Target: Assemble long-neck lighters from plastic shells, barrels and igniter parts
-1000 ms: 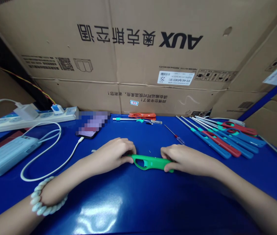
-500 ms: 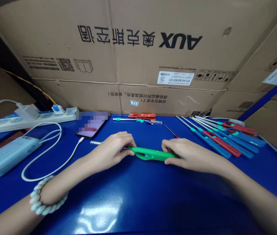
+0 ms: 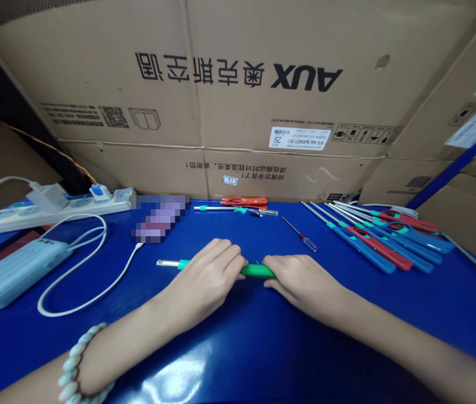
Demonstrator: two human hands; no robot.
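Both hands grip one green lighter (image 3: 259, 271), a long-nosed one held level above the blue table (image 3: 238, 342). Its silver tube with a teal collar sticks out to the left, past my left hand (image 3: 215, 272), whose fingers wrap round the middle. At the other end, my right hand (image 3: 303, 280) is closed on the green handle, and its palm hides the tip. Only a short green stretch shows between the hands. Behind my right hand lies a screwdriver (image 3: 307, 242) with a clear purplish handle.
Several red and blue long lighters (image 3: 376, 241) lie in a fan at the right. An orange casing (image 3: 244, 202) and a loose lighter tube (image 3: 215, 209) lie by the cardboard box (image 3: 238, 112). At left are a phone (image 3: 160, 219), a power bank (image 3: 19, 272) and a power strip (image 3: 73, 207).
My left hand has shifted along the lighter toward the right hand and closed round it. My right hand has moved slightly left and lower, uncovering the screwdriver's handle.
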